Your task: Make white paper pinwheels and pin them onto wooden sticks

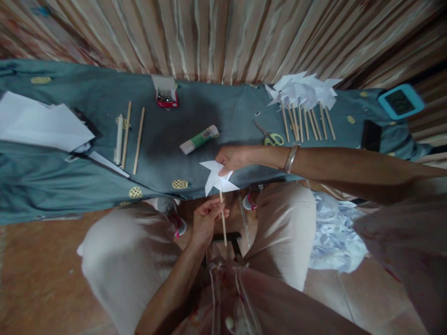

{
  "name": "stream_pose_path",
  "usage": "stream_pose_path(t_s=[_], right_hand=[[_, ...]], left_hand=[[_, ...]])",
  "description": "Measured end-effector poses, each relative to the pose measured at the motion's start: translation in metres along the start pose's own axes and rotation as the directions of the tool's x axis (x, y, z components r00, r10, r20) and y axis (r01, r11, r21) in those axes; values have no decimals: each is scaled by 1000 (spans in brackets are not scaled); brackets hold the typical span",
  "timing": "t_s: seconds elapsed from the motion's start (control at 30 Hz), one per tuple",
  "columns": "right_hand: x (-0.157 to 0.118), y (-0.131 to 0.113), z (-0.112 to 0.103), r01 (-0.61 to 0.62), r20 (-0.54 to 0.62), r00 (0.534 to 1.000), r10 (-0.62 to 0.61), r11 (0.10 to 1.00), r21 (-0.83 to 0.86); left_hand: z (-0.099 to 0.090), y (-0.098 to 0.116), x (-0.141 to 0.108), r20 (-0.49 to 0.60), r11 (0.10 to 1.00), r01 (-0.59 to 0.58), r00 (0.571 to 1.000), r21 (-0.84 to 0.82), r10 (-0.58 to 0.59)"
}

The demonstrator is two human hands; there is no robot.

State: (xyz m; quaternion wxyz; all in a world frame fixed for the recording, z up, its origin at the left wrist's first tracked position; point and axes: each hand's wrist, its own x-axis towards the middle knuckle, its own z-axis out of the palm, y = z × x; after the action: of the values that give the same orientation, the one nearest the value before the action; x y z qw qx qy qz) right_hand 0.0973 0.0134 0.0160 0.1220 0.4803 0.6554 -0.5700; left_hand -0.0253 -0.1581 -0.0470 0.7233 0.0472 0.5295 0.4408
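Note:
A white paper pinwheel on a thin wooden stick is held upright over my lap, near the table's front edge. My left hand pinches the stick below the paper blades. Up at the blades, my right hand has its fingers closed on the paper beside the small metal pin at the centre. A green and white glue stick lies just beyond my right hand. Scissors with green handles rest farther right.
Several finished pinwheels lie at the back right, near a blue-framed device. A red box of pins stands at the back. Loose sticks and paper sheets lie left. Crumpled paper is heaped on the floor.

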Motion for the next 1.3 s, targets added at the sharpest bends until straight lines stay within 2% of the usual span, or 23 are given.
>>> stream_pose_path(t_s=[0.2, 0.4, 0.47, 0.63, 0.73, 0.93, 1.3], right_hand=[[-4, -10, -3, -64, -5, 998, 65, 973, -220], [-8, -17, -3, -114, -21, 993, 114, 930, -350], [-9, -17, -2, -101, -11, 995, 104, 933, -346], [-8, -9, -3, -63, 51, 996, 74, 981, -184], [-6, -4, -4, -34, 58, 997, 44, 986, -165], [-6, -6, -6, -50, 71, 996, 59, 991, -121], [-3, -14, -7, -16, 31, 999, 30, 918, -397]], left_hand=[[1, -3, 1, 21, 1000, -9, 1000, -4, 9], [2, -3, 0, 15, 1000, -2, 1000, -8, 2], [3, -3, 0, 19, 1000, 3, 1000, -9, -3], [3, -1, -1, 16, 999, 21, 1000, -37, -21], [3, 0, -1, 4, 999, 24, 1000, -38, -24], [2, 1, -2, -11, 999, 24, 1000, -31, -24], [-1, -2, -1, 16, 1000, 4, 1000, -9, -4]])
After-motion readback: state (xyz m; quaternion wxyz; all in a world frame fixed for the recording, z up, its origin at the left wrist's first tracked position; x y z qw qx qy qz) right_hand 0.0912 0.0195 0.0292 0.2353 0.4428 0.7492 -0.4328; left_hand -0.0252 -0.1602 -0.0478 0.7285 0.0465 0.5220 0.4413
